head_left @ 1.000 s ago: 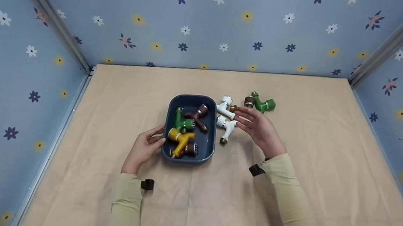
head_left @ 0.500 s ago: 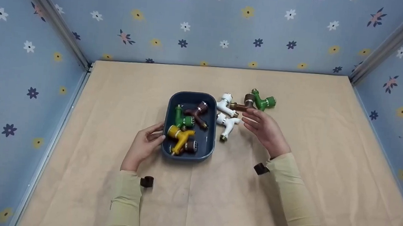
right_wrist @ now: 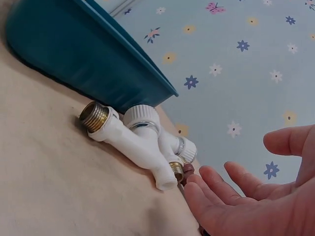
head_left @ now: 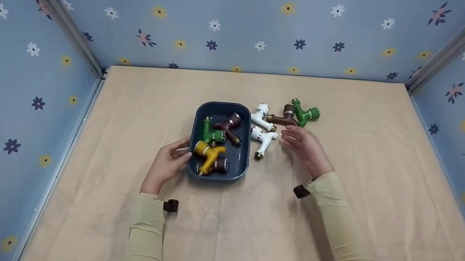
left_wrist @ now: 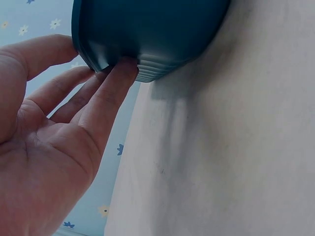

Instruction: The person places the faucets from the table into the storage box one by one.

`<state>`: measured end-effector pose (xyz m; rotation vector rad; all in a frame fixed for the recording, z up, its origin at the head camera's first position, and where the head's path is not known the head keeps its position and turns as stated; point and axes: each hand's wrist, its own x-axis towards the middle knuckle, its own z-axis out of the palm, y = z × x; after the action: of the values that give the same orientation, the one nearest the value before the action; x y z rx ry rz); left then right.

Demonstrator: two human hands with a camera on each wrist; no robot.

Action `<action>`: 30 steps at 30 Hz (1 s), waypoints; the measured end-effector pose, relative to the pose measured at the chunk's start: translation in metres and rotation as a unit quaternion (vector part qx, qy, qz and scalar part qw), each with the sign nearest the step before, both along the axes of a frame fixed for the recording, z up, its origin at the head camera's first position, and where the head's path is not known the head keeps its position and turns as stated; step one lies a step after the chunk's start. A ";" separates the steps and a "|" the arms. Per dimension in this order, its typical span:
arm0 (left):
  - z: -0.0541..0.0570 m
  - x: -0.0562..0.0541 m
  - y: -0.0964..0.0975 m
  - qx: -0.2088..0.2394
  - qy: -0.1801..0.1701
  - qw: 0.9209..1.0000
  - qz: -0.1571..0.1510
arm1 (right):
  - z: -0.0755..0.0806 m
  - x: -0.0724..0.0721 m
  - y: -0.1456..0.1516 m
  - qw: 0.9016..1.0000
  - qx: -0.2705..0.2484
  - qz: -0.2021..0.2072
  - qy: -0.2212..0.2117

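Work looks roughly half done: at least four taps (head_left: 209, 158) lie in the mid-frame blue tray (head_left: 217, 179), its left side touched by the uncurled, gripless left hand (head_left: 165, 166), while four loose taps (head_left: 265, 142) lie right of it near the relaxed, empty right hand (head_left: 306, 152).

Table (head_left: 216, 233): beige, cloth-like covering, faint creases and a lengthwise fold line, spanning middle to bottom of head frame. Directly on it: dark blue tub (head_left: 217, 179) at centre, long side running up-down; just right of it, upper white tap (head_left: 261, 118) and lower white tap (head_left: 266, 140); farther right, above centre, brown tap (head_left: 286, 119), then green tap (head_left: 305, 115).
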<state>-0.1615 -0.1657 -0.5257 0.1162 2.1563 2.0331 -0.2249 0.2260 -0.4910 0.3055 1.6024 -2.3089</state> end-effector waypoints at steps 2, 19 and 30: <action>0.001 -0.001 0.000 -0.004 0.003 1.000 0.001 | -0.001 -0.001 0.000 1.000 0.003 -0.001 0.003; -0.001 0.001 0.002 0.004 0.010 1.000 0.010 | -0.009 -0.014 -0.003 0.997 0.055 0.013 -0.044; -0.002 0.001 0.001 0.014 0.021 1.000 0.009 | -0.013 -0.021 -0.006 0.996 0.080 0.033 -0.038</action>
<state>-0.1609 -0.1644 -0.5280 0.1435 2.1620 2.0888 -0.2458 0.2204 -0.5039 0.3684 1.7350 -2.0995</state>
